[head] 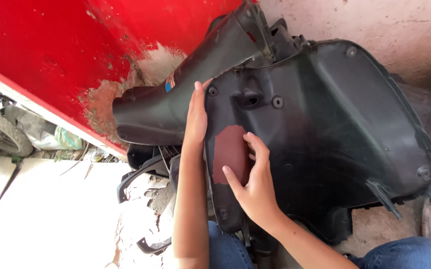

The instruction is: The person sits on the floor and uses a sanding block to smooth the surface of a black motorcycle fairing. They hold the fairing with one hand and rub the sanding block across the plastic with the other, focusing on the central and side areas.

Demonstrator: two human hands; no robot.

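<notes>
Head view: right hand (255, 189) presses sandpaper (230, 152) (reddish-brown, probably) on black panel (335, 129).
</notes>
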